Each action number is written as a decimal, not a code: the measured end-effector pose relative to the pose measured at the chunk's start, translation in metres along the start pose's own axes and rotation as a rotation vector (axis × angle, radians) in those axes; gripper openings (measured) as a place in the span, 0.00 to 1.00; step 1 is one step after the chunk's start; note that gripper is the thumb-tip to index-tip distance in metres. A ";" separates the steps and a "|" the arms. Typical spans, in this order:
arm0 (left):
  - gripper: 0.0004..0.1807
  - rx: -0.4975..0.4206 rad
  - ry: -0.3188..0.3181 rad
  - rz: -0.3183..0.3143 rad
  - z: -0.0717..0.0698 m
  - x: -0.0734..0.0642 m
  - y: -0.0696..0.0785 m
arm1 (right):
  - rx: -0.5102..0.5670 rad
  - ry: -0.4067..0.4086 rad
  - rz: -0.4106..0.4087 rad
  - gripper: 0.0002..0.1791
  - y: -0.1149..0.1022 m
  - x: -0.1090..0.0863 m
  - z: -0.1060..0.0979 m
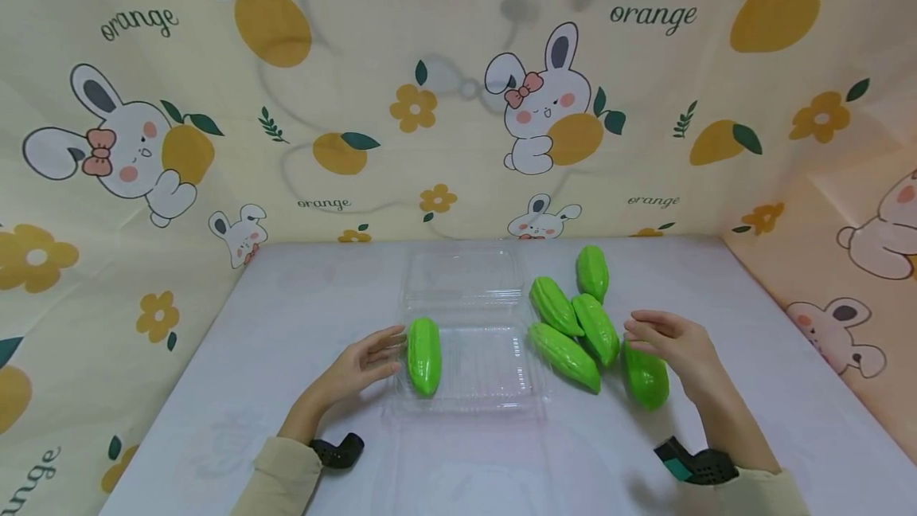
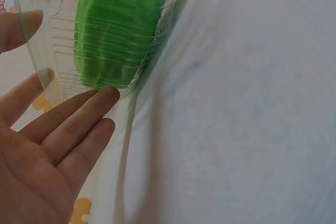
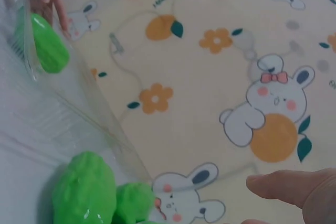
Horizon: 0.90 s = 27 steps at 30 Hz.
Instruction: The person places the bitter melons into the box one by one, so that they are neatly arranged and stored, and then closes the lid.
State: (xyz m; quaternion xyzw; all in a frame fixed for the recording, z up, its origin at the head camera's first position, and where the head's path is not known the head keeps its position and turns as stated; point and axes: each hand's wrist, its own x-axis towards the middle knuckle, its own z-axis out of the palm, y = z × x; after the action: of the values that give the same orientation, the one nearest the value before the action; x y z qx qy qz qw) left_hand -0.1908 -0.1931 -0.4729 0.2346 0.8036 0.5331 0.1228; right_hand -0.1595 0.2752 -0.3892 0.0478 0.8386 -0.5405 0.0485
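White tabletop [image 1: 301,293], open clear plastic box [image 1: 483,365] on it, green ridged vegetables [image 1: 596,330] clustered just beside the box.

Covered ends and cropped edges
In the head view, the right hand [image 1: 677,345] covers the upper end of one green piece [image 1: 648,385]; whether they touch cannot be told. The left sleeve [image 1: 282,472] and right sleeve [image 1: 759,492] run off the bottom. The left wrist view's top edge cuts another green piece [image 2: 121,30] and the clear tray [image 2: 64,51].
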 end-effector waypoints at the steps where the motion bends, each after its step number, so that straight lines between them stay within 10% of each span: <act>1: 0.34 -0.001 0.000 0.002 0.000 0.000 0.000 | -0.004 0.004 -0.003 0.36 0.001 0.000 -0.002; 27: 0.35 0.010 -0.002 -0.024 0.000 -0.001 0.000 | -0.054 0.144 0.086 0.38 0.031 0.013 -0.026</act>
State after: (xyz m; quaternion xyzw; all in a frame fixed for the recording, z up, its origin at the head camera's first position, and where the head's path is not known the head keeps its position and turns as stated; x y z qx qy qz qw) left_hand -0.1903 -0.1937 -0.4726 0.2259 0.8087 0.5275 0.1288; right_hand -0.1692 0.3121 -0.4086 0.1211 0.8514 -0.5101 0.0124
